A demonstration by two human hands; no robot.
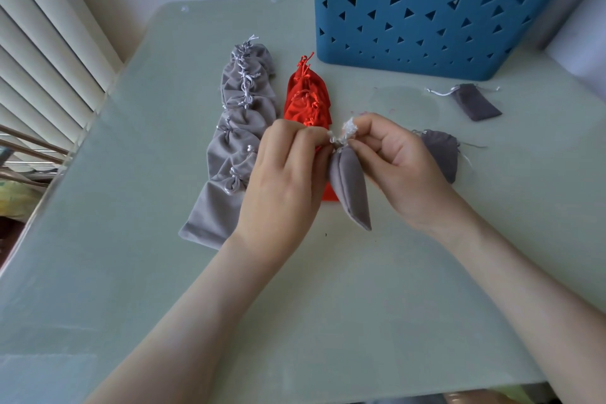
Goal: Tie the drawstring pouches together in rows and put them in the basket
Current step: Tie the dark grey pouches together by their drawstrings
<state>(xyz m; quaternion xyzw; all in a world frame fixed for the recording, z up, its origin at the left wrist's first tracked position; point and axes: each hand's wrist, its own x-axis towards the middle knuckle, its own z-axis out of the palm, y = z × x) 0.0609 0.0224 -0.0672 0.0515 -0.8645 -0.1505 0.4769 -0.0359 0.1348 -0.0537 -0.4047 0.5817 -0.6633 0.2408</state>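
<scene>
The blue plastic basket [442, 10] stands at the upper right of the frame, its wall pierced with triangular holes. Its inside is out of view, so what it holds cannot be told.

In the middle of the frame both hands meet above the pale green, smooth surface [131, 272]. The left hand [288, 180] and the right hand [403, 157] each pinch the white drawstring [344, 133] with curled fingertips at the neck of a held grey pouch [349, 187]. The pouch is soft and velvety and hangs down in two tapering lobes; whether it is one pouch or two cannot be told.

Left of centre lies a long grey row [236, 141] of matte fabric pouches, overlapped and knotted with white cord. Just beside it on the right is a shorter red row [306, 98], shiny and satin-like, partly behind the left hand.

Another grey pouch [441, 151] lies behind the right hand. A darker flat rectangular pouch [475, 102] lies near the basket.

White slatted blinds [42, 43] fill the left edge.
</scene>
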